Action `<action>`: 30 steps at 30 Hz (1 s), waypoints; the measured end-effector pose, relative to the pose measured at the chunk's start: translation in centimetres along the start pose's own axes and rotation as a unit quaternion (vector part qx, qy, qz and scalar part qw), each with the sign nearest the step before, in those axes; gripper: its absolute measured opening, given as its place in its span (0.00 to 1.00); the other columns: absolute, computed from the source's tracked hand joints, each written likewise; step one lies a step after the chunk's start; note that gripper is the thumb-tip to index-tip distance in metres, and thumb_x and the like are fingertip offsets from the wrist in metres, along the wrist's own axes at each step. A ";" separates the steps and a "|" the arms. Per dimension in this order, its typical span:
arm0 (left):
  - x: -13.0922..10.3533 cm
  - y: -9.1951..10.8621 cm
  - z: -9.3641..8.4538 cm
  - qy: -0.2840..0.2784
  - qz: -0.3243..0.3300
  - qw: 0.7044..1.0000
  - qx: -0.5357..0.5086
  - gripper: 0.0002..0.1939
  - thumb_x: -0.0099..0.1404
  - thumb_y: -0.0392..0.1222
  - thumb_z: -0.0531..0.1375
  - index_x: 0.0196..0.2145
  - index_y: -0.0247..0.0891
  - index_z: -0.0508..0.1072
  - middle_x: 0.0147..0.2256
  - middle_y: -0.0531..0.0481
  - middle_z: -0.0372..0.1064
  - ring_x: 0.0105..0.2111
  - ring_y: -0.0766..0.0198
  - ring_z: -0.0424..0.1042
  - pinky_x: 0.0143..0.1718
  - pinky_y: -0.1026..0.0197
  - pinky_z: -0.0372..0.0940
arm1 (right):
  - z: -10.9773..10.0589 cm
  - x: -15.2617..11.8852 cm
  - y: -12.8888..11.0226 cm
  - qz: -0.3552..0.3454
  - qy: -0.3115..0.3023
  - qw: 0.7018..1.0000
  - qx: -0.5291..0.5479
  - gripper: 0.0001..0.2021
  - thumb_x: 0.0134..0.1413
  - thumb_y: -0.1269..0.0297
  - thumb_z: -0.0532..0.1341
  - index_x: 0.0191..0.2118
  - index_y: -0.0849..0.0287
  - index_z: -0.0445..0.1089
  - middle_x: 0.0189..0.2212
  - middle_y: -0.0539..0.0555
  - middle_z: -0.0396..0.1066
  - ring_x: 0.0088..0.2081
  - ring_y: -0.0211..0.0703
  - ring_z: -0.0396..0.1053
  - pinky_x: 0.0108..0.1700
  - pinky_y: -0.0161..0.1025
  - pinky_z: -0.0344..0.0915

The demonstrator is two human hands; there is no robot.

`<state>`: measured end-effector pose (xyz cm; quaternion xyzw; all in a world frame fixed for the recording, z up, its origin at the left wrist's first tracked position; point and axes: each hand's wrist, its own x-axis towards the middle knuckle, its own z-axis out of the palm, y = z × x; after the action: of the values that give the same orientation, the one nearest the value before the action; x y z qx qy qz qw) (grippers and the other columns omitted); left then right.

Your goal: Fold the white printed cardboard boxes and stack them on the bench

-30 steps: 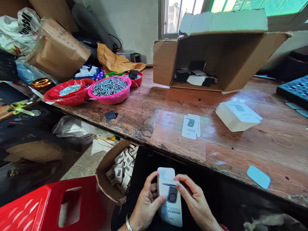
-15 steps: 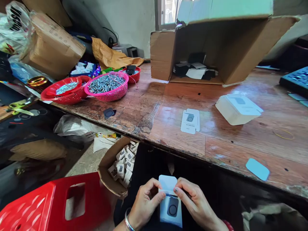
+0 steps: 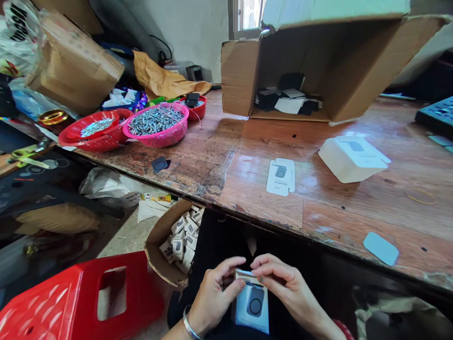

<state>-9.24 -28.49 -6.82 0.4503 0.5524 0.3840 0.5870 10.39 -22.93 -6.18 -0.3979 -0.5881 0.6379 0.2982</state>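
A small white box printed with a dark ring-marked device stands over my lap, below the table edge. My left hand grips its upper left side, thumb on the front near the top. At the upper right corner, my right hand bends its fingers over the top edge, touching it. The top flap is folded down between the hands, and the fingers partly cover it. On the table ahead lies a flat unfolded box blank with the same print. A stack of such blanks sits to the right.
A carton of finished-looking small boxes stands at lower left beside a red stool. Baskets of metal parts, one pink, one red, line the table's left. A large open carton sits behind; a blue card lies at right.
The box's top flap, upright before, is now folded down toward the opening. My right fingers have moved up over the top edge; my left hand keeps its hold.
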 end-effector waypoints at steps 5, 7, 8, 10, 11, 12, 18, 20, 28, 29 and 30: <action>-0.2 0.6 -0.4 0.001 0.066 0.994 0.084 0.14 0.64 0.50 0.62 0.43 0.41 0.80 0.43 0.41 0.77 0.42 0.54 0.76 0.41 0.60 0.70 | -0.2 -0.5 -0.3 -0.041 -0.029 0.996 -0.079 0.11 0.60 0.57 0.62 0.34 0.54 0.80 0.36 0.55 0.75 0.36 0.44 0.74 0.40 0.37 0.70; -0.3 0.9 -0.3 0.003 0.099 0.991 0.086 0.16 0.63 0.50 0.62 0.44 0.40 0.80 0.44 0.39 0.75 0.42 0.53 0.76 0.40 0.59 0.71 | -0.1 -0.4 -0.8 -0.021 -0.026 0.995 -0.091 0.10 0.60 0.60 0.62 0.32 0.56 0.79 0.33 0.54 0.75 0.35 0.43 0.73 0.39 0.37 0.69; -0.3 1.1 -0.3 0.007 0.112 0.989 0.095 0.15 0.63 0.50 0.62 0.43 0.40 0.81 0.42 0.39 0.75 0.41 0.54 0.76 0.39 0.59 0.70 | 0.0 -0.4 -1.1 -0.006 -0.024 0.995 -0.100 0.09 0.58 0.61 0.63 0.31 0.56 0.78 0.32 0.53 0.75 0.35 0.43 0.73 0.38 0.36 0.68; -0.2 1.6 -0.1 0.021 0.124 0.985 0.122 0.12 0.64 0.47 0.62 0.39 0.40 0.82 0.36 0.42 0.77 0.37 0.56 0.76 0.40 0.59 0.69 | 0.2 -0.2 -1.9 0.019 -0.020 0.992 -0.122 0.06 0.56 0.62 0.65 0.32 0.56 0.78 0.31 0.52 0.75 0.34 0.43 0.72 0.37 0.36 0.67; -0.2 1.9 -0.1 0.029 0.123 0.983 0.134 0.11 0.65 0.46 0.62 0.37 0.40 0.83 0.34 0.43 0.77 0.35 0.58 0.76 0.39 0.60 0.69 | 0.3 -0.2 -2.2 0.028 -0.021 0.991 -0.131 0.06 0.56 0.63 0.64 0.32 0.56 0.78 0.30 0.52 0.75 0.33 0.43 0.72 0.36 0.36 0.66; -0.1 2.2 0.0 0.037 0.119 0.982 0.145 0.10 0.65 0.45 0.61 0.35 0.40 0.83 0.31 0.44 0.78 0.33 0.59 0.76 0.37 0.61 0.68 | 0.3 -0.1 -2.6 0.033 -0.022 0.990 -0.136 0.06 0.57 0.63 0.64 0.32 0.56 0.78 0.30 0.51 0.75 0.33 0.43 0.72 0.36 0.36 0.65; 0.3 3.6 0.0 0.057 0.071 0.984 0.154 0.08 0.63 0.42 0.62 0.33 0.40 0.82 0.30 0.47 0.80 0.31 0.59 0.76 0.35 0.62 0.66 | -0.1 0.4 -3.8 0.084 -0.022 0.990 -0.110 0.07 0.55 0.65 0.62 0.30 0.58 0.78 0.28 0.50 0.77 0.32 0.43 0.71 0.35 0.36 0.64; 0.5 3.6 -0.1 0.037 0.056 0.989 0.135 0.09 0.63 0.44 0.63 0.31 0.39 0.83 0.30 0.47 0.80 0.30 0.60 0.76 0.33 0.63 0.66 | -0.3 0.5 -3.8 0.094 -0.030 0.990 -0.103 0.07 0.54 0.66 0.62 0.29 0.58 0.77 0.26 0.50 0.77 0.31 0.43 0.71 0.34 0.35 0.64; 0.5 2.7 -0.8 -0.036 0.098 0.991 0.084 0.10 0.64 0.46 0.63 0.34 0.41 0.83 0.33 0.44 0.80 0.35 0.58 0.77 0.39 0.61 0.69 | -0.3 0.0 -2.7 0.030 -0.019 0.994 -0.106 0.08 0.55 0.64 0.64 0.28 0.56 0.80 0.28 0.52 0.76 0.32 0.43 0.72 0.36 0.36 0.67; 0.5 2.6 -0.9 -0.037 0.108 0.989 0.090 0.09 0.63 0.46 0.64 0.34 0.41 0.83 0.34 0.44 0.79 0.36 0.58 0.77 0.39 0.60 0.69 | -0.3 -0.2 -2.5 0.020 -0.022 0.994 -0.105 0.09 0.57 0.63 0.63 0.30 0.56 0.80 0.29 0.53 0.76 0.32 0.43 0.72 0.36 0.36 0.67; 0.4 2.4 -1.0 -0.034 0.118 0.988 0.097 0.08 0.62 0.46 0.65 0.35 0.41 0.82 0.36 0.44 0.79 0.36 0.58 0.77 0.40 0.60 0.69 | -0.3 -0.4 -2.2 0.011 -0.029 0.994 -0.103 0.09 0.59 0.62 0.62 0.33 0.55 0.81 0.31 0.53 0.76 0.33 0.43 0.73 0.37 0.37 0.68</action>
<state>-10.09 -27.31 -4.63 0.5797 0.5103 0.3794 0.5095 10.64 -22.88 -3.90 -0.4143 -0.6550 0.5879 0.2317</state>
